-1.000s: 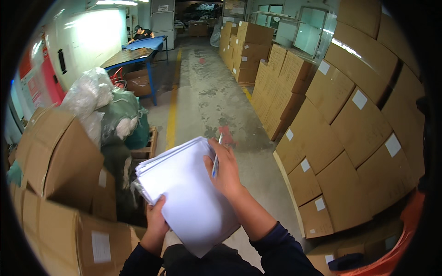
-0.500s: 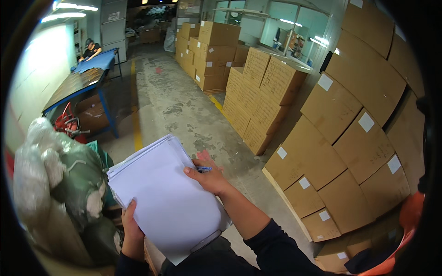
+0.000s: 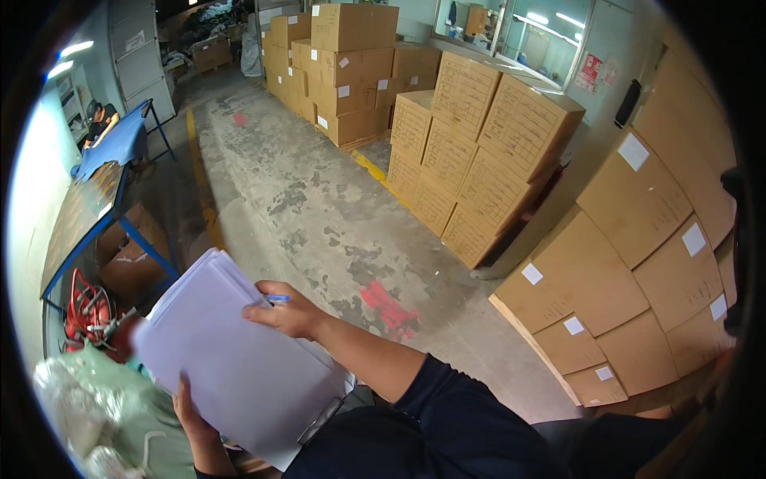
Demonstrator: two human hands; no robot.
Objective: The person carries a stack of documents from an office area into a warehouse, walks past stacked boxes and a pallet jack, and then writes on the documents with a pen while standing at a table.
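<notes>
Above the concrete floor point(image 3: 295, 207), close to wearer's body: paper stack point(image 3: 227, 351), tilted, several sheets with edges fanned at the upper end, plain white top sheet. Metal-edged clip point(image 3: 321, 419) at its lower right edge.

2 bare hands on it. Left hand point(image 3: 198, 419) grips the near left edge, thumb on top, fingers hidden underneath. Right hand point(image 3: 289, 311) curled around a blue-tipped pen point(image 3: 278, 298), thumb resting on the right edge of the sheets.

Writing/labels: front carton stack point(image 3: 471, 160) has printed grid forms with handwritten-looking entries on the side faces; too small to read. Right carton wall point(image 3: 594, 275) carries at least 6 white labels point(image 3: 633, 152), contents illegible, plus faint dark marks on the cardboard. Farther carton stack point(image 3: 351, 68) also has small white labels. Red-and-white notice point(image 3: 589, 72) on the wall beside the window, text not legible. Pale sign on the grey door point(image 3: 144, 68), unreadable.

Floor: red patch point(image 3: 388, 310), yellow line point(image 3: 194, 152). Left side: blue-framed table point(image 3: 80, 209) with blue cloth point(image 3: 113, 153), 1 co-worker point(image 3: 102, 120) bent over it; plastic-wrapped bags point(image 3: 80, 391) at lower left.
</notes>
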